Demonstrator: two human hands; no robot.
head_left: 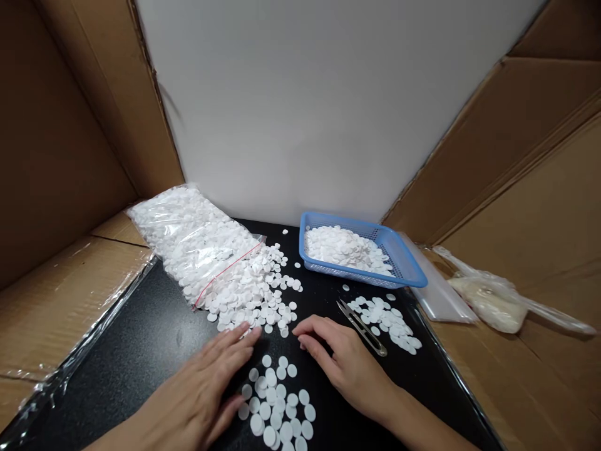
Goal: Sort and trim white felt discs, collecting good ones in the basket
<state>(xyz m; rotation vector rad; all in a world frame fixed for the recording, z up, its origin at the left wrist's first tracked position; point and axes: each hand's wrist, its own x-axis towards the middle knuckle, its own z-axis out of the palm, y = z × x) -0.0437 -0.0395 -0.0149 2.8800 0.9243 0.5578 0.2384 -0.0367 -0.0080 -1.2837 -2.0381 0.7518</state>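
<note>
My left hand (213, 376) lies palm down on the black tabletop, fingers stretched out, its fingertips at the near edge of a heap of small white discs (244, 282). That heap spills from the mouth of a clear zip bag (188, 225) full of the same discs. My right hand (342, 357) rests to the right, fingers bent, with a gap between thumb and forefinger and nothing visible in them. Between my wrists lies a loose group of white discs (277, 407), beside my left thumb. Metal thread snips (364, 329) lie just beyond my right hand.
A blue mesh basket (413, 269) holding a pile of white discs stands at the back right. Another patch of discs (387, 322) lies right of the snips. Clear plastic bags (444, 300) and a tied bag (493, 300) rest on cardboard at the right. Cardboard walls flank the table.
</note>
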